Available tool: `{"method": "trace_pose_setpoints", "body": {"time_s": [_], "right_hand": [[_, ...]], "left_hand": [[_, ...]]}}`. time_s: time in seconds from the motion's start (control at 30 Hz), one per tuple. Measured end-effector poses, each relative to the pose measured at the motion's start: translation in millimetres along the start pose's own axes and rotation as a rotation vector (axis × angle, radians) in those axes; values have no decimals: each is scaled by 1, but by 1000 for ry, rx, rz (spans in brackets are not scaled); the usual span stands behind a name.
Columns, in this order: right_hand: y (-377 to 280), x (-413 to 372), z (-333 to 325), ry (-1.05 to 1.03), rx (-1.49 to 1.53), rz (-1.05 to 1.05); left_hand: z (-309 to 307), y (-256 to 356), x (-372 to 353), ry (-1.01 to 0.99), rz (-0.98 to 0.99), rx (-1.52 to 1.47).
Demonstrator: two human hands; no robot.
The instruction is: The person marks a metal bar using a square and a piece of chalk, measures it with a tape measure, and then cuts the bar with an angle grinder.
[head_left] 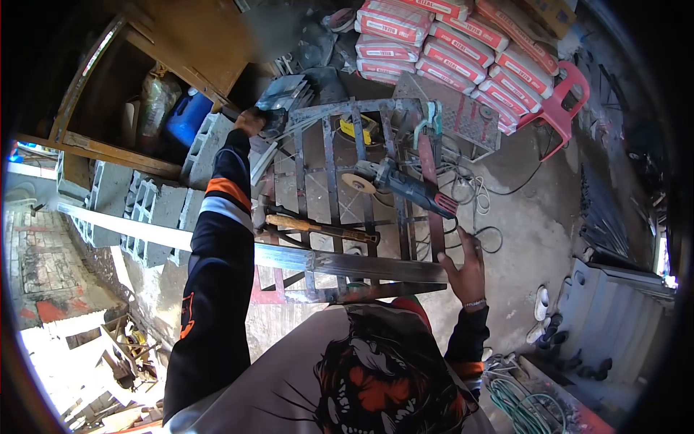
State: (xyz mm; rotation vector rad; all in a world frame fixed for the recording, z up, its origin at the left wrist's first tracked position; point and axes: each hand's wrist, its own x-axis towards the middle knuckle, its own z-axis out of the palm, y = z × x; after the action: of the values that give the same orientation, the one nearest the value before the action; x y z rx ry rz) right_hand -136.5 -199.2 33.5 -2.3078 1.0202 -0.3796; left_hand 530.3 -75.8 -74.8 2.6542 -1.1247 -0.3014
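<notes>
Daylight pours in at 8 o'clock, ground there blown out to white. Glare whitens the metal bar [289, 258] at its 9 o'clock end. Small bright flare just past 3. Cabinet [119, 154] interior at 10 in deep shadow. Cement bags [459, 52] at 1: moderate light, print legible. Angle grinder [405, 186] near centre reasonably sharp. Hazy smudge just past 11. Fisheye bowing and black vignette all round.

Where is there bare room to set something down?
Bare grey concrete floor lies right of the right hand, between a pink plastic chair and white footwear. Crowded: the slatted metal frame, carrying a dark angle grinder, yellow-handled hammer and long silver metal bar.
</notes>
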Motion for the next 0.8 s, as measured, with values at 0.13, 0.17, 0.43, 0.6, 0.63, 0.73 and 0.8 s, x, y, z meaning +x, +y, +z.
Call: {"method": "trace_pose_setpoints", "body": {"time_s": [0.13,0.17,0.43,0.6,0.63,0.73,0.8], "right_hand": [[-24,33,16,16,58,-144],[-29,41,21,-1,86,-193],[-73,90,57,-270,56,-78],[-43,122,84,-40,-369,-171],[-33,133,88,-167,-383,-136],[-5,167,105,-234,-373,-169],[-7,177,97,-434,-250,-140]], "left_hand": [[-19,14,-33,83,-33,14],[-29,24,-45,152,-57,77],[-84,135,-255,139,265,-480],[-36,186,-344,117,362,-177],[-25,197,-355,47,355,-219],[4,227,-370,-75,474,-221],[12,249,-375,-131,535,-94]]}}
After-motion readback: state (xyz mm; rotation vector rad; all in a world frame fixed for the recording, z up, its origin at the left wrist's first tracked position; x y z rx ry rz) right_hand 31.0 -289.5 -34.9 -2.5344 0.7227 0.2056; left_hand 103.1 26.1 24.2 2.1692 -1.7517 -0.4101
